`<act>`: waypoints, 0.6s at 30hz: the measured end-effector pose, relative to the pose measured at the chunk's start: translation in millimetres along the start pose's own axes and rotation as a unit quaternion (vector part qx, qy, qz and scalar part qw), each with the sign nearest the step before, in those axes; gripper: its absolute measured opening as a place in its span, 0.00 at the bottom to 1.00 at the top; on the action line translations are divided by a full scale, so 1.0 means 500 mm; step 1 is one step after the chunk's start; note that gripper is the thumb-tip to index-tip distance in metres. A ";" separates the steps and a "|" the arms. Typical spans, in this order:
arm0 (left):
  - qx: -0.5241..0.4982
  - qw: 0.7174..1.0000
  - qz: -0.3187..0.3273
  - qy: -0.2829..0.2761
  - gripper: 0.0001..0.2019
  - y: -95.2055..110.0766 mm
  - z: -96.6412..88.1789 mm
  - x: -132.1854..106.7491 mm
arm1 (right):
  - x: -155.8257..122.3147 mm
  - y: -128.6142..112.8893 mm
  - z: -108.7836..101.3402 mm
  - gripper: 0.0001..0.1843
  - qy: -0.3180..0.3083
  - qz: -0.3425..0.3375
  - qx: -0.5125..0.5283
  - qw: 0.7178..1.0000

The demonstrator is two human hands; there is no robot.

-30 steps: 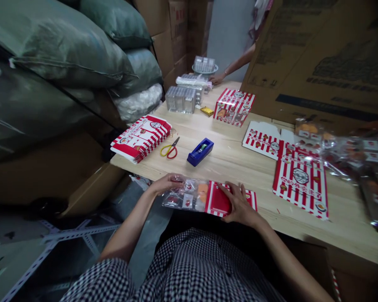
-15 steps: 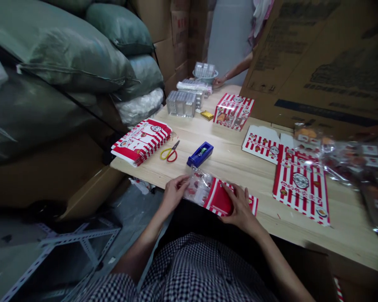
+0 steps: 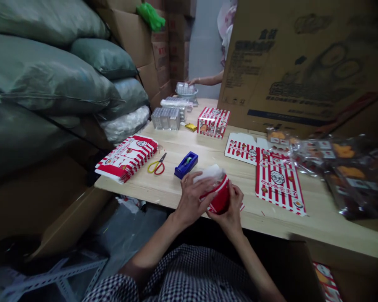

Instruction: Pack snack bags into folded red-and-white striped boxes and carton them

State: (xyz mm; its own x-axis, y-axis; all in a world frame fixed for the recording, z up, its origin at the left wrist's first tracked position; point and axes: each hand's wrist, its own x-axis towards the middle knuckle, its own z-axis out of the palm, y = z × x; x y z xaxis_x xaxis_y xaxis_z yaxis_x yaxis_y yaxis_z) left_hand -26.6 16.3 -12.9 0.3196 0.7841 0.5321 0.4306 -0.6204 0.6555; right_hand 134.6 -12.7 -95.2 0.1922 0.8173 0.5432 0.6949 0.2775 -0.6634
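Observation:
Both my hands hold a red-and-white striped carton upright above the near edge of the wooden table. My left hand presses a clear plastic packet into the carton's open top. My right hand grips the carton from below and from the right side. The packet sticks out above the carton's rim.
A stack of flat striped cartons, yellow-and-red scissors and a blue tape dispenser lie left of my hands. Flat cartons and clear packets lie right. A folded carton and clear trays stand farther back, where another person's hand reaches.
The carton lay flat on the table edge with the packet beside it. Now both hands have lifted it upright and the packet is pushed into its top.

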 end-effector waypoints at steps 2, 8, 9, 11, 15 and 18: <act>-0.084 0.994 -0.040 0.060 0.30 0.004 0.019 0.005 | -0.006 -0.009 0.003 0.66 0.056 0.043 0.018 0.997; -0.391 0.896 -0.181 -0.107 0.21 -0.014 0.054 0.029 | -0.017 -0.016 -0.033 0.61 0.093 0.122 0.117 0.981; -0.388 0.895 -0.173 -0.139 0.18 -0.019 0.049 0.036 | -0.013 -0.015 -0.049 0.54 0.091 0.129 0.141 0.977; -0.366 0.902 -0.153 -0.173 0.16 -0.026 0.038 0.049 | 0.003 -0.013 -0.079 0.38 0.101 0.149 0.199 0.963; -0.401 0.891 -0.157 -0.146 0.28 -0.023 0.030 0.056 | 0.045 -0.016 -0.102 0.23 0.142 0.208 0.328 0.910; -0.451 0.872 -0.166 -0.088 0.26 -0.015 0.042 0.046 | 0.060 -0.028 -0.088 0.18 0.184 0.239 0.384 0.873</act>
State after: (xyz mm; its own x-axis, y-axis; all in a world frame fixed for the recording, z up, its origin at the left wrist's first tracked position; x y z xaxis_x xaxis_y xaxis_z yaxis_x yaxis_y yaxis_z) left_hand -4.7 39.3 -16.6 0.4624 0.8651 0.1942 -0.2909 -0.0588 0.9549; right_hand 161.4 -14.3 -46.9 0.6406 0.7542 0.1447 -0.1671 0.3208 -0.9323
